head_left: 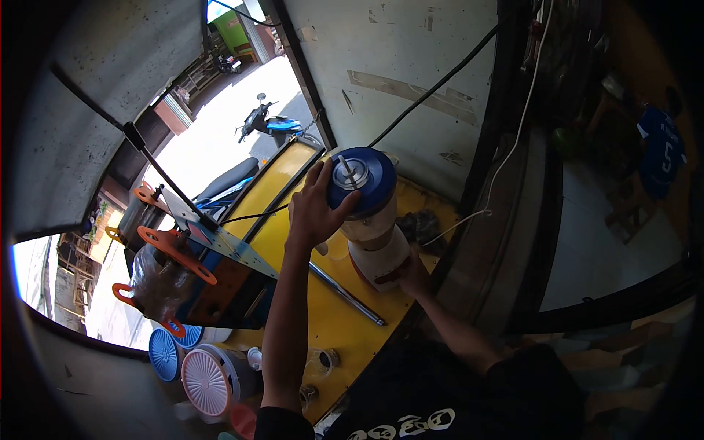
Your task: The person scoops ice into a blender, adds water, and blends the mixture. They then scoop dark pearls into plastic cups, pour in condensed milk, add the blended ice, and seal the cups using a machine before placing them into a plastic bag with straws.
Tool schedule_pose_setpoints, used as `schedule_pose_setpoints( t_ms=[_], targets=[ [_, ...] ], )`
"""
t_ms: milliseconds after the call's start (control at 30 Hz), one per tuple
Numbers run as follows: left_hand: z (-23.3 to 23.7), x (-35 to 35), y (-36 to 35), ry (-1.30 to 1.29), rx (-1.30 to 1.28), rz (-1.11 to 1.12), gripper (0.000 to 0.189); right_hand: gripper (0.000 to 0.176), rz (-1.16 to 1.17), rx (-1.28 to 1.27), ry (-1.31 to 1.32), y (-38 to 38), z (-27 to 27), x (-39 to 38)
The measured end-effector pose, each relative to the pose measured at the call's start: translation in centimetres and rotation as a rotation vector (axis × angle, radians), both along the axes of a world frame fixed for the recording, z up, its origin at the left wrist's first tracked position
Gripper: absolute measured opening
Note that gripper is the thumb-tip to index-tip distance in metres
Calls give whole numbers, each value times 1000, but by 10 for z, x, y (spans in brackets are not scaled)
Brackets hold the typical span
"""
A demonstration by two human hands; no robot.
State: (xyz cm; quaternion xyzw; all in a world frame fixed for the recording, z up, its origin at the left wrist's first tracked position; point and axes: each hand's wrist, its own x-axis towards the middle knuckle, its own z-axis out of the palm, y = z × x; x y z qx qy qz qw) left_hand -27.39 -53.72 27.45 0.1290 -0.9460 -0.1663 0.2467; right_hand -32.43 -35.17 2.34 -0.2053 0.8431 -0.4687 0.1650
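A blender stands on the yellow tabletop, with a blue lid (pixel 375 183) on its cloudy jar (pixel 372 224) and a white base (pixel 384 258). My left hand (pixel 317 209) lies over the lid's left side, its fingers and thumb gripping the rim. Low on the base, my right hand (pixel 412 276) holds the side near a dark red control panel (pixel 392 271); part of its fingers is hidden. What the jar contains is hard to make out.
A metal tube (pixel 346 293) lies left of the blender. Left stands a cup-sealing machine with orange handles (pixel 176 253). Lidded tubs (pixel 207 381) and a clear cup (pixel 323 359) sit nearer me. A white cord (pixel 513 161) and dark cable (pixel 440 84) run past the wall.
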Motion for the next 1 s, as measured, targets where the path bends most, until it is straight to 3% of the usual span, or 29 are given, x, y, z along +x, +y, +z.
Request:
schedule_pose_setpoints(
  t_ms=[133, 200, 400, 700, 933, 1000],
  targets=[
    [3, 2, 2, -34, 14, 17, 72, 67, 110, -71, -89, 3, -13, -10],
    [2, 2, 1, -1, 31, -11, 74, 80, 246, -347, 15, 1, -15, -12],
    [0, 2, 0, 0, 10, 4, 75, 95, 16, -113, 115, -9, -2, 9],
    [1, 3, 4, 26, 5, 48, 79, 94, -113, -17, 320, -21, 5, 32],
    [5, 4, 8, -16, 107, 76, 77, 91, -50, 2, 222, -16, -8, 26],
    [-3, 3, 5, 75, 67, 129, 84, 80, 26, -196, 277, -17, -22, 21]
  ],
)
